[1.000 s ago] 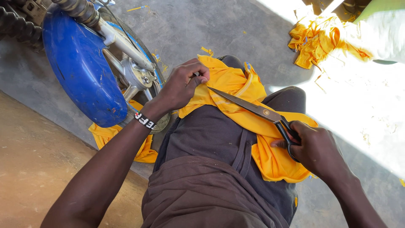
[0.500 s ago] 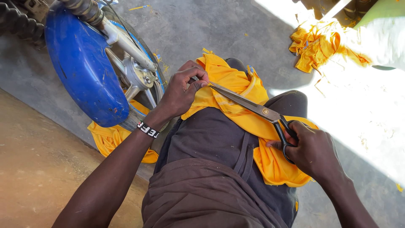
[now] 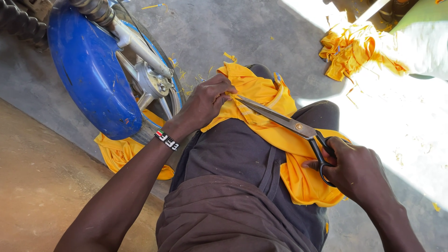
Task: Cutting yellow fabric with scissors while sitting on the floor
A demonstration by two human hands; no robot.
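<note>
A sheet of bright yellow cloth [image 3: 280, 135] lies draped across the person's lap, over dark brown trousers [image 3: 233, 186], running from about eleven o'clock down to four o'clock of the knees. Long steel scissors with black handles [image 3: 289, 122] lie on it, the blades nearly closed and the tips pointing to ten o'clock, right at the cloth's upper edge.

The left hand [image 3: 205, 105] sits at the ten o'clock end, its fingers pinched together on a fold of the cloth just beside the blade tips. The right hand [image 3: 357, 170] is at four o'clock, fingers threaded through the handle loops and curled tight around them.

A beaded black, white and red wristband [image 3: 167, 140] circles the left wrist. At nine to eleven o'clock stands a blue motorcycle mudguard [image 3: 88, 74] with wheel and fork, more yellow cloth hanging beneath it near the bare concrete floor [image 3: 233, 32]. A heap of yellow fabric scraps [image 3: 350, 51] lies well apart at one o'clock, in strong sunlight.

The risk, as I judge it: the pinching fingertips are so close to the tips that a full closing stroke could nick them. The cloth rests directly on the trousers, so a low blade could catch the fabric underneath. Slack cloth may also fold between the blades and cut crooked.
</note>
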